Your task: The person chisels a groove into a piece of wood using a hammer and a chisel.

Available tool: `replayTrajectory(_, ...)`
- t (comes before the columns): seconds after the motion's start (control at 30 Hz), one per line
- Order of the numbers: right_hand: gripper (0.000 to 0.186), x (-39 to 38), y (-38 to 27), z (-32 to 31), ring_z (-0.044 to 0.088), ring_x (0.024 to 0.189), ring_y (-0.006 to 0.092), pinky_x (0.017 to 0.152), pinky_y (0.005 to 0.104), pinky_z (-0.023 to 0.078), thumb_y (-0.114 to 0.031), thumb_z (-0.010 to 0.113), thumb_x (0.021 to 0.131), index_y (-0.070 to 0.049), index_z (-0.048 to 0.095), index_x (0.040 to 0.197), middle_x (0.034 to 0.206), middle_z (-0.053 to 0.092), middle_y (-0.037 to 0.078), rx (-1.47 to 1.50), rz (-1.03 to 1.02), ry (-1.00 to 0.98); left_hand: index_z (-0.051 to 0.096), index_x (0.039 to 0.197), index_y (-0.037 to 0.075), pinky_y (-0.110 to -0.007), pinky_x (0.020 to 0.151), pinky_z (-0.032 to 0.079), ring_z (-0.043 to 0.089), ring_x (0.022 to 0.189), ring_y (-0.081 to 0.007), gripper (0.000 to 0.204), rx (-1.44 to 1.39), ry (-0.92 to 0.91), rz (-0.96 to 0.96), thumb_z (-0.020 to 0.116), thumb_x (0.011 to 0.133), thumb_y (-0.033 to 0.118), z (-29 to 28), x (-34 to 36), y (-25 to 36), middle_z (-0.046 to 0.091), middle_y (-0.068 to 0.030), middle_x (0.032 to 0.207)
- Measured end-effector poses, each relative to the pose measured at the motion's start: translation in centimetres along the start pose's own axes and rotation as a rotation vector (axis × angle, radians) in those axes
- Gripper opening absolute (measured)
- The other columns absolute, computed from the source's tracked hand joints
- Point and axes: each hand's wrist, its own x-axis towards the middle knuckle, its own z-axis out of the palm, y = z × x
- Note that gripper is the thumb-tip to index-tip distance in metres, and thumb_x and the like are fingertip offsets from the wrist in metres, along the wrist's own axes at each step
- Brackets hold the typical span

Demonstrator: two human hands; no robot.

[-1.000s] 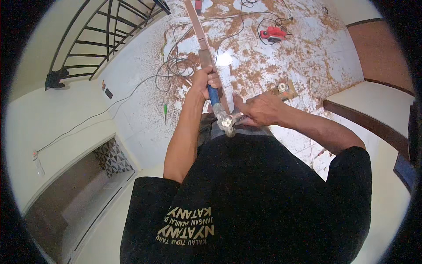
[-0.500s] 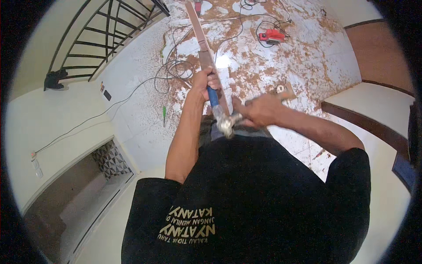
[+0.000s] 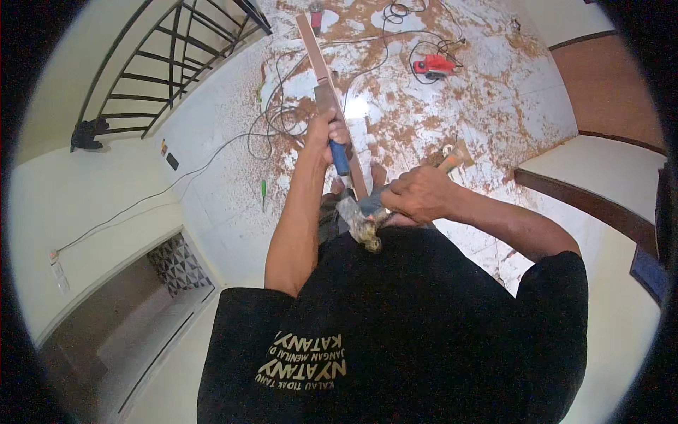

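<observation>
My left hand (image 3: 325, 133) is closed round a wide chisel with a blue handle (image 3: 339, 159); its flat blade (image 3: 325, 97) lies along a long reddish wood strip (image 3: 310, 46), which runs away from my body above the floor (image 3: 233, 184). In my right hand (image 3: 417, 192), to the right of the strip, is a hammer, held by its handle; its motion-blurred metal head (image 3: 365, 230) hangs below the butt of the chisel handle, apart from it, near my dark shirt. Bare toes show behind the strip's near end.
A red power planer (image 3: 433, 65) lies among cords and wood shavings. A green screwdriver (image 3: 263, 194) and a dark phone-like object (image 3: 171, 161) are at left, beside a black railing (image 3: 152, 92). A step (image 3: 586, 173) edges the right, a doorway recess (image 3: 120, 325) the lower left.
The hammer head and my right hand have moved down toward my body, away from the chisel's handle end. My left hand keeps its grip. The whole view has shifted slightly.
</observation>
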Motion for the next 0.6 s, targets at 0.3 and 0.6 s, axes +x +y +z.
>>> replayTrajectory(0.3, 0.041, -1.8, -0.9, -0.1, 0.064, 0.064, 0.0309, 0.054, 0.0437, 0.049, -0.049, 0.065, 0.083, -0.009, 0.055, 0.091, 0.068, 0.058, 0.010, 0.069, 0.282, 0.083, 0.049, 0.083, 0.006, -0.023, 0.037, 0.033, 0.035, 0.042, -0.0072, 0.025, -0.095, -0.018, -0.120, 0.041, 0.101, 0.022, 0.5, -1.6, -1.1, 0.038, 0.0042, 0.053)
replayTrajectory(0.6, 0.045, -1.3, 0.1, -1.0, 0.068, 0.069, 0.0332, 0.052, 0.0450, 0.053, -0.050, 0.061, 0.087, -0.007, 0.054, 0.096, 0.116, 0.061, 0.025, 0.070, 0.241, 0.060, 0.045, 0.082, 0.006, -0.023, 0.037, 0.033, 0.035, 0.042, -0.0071, 0.016, -0.150, 0.063, -0.124, 0.043, 0.097, 0.013, 2.6, -0.9, -0.2, 0.036, 0.0040, 0.057)
